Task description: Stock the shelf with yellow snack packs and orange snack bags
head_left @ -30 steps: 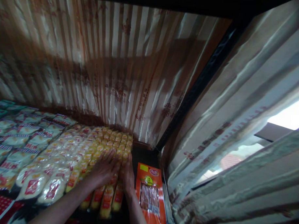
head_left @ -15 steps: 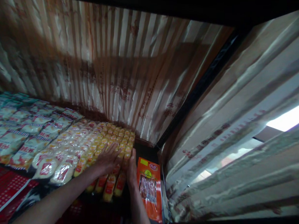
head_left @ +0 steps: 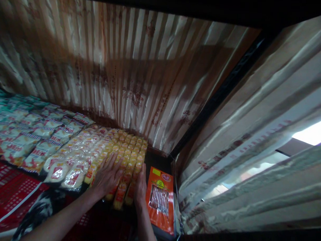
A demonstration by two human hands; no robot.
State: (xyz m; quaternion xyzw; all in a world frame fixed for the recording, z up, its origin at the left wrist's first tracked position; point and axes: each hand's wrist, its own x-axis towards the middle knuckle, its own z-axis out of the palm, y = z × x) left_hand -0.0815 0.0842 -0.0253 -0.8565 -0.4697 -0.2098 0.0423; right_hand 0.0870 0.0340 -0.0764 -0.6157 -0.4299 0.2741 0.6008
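Observation:
Rows of small yellow wrapped snack packets (head_left: pixel 128 148) stand packed together on a dark shelf. My left hand (head_left: pixel 107 174) lies flat over the left part of these rows, its fingers spread and touching the tops. Along their right side my right hand (head_left: pixel 140 188) is held on edge, fingers stretched out, its palm against the end row. Just right of that hand lies an orange bag (head_left: pixel 160 201) with a clear window showing reddish sticks. White round wrapped snacks (head_left: pixel 75 174) adjoin the yellow ones on the left.
White and teal bags (head_left: pixel 42 151) fill the shelf farther left. A red perforated basket (head_left: pixel 15 190) is below the front edge at left. Pleated printed sheeting (head_left: pixel 132 75) backs the shelf, and a dark post (head_left: pixel 217 94) stands at the corner.
My left hand has shifted left and slightly back over the yellow packets. My right hand stays at their right side. The view has tilted slightly.

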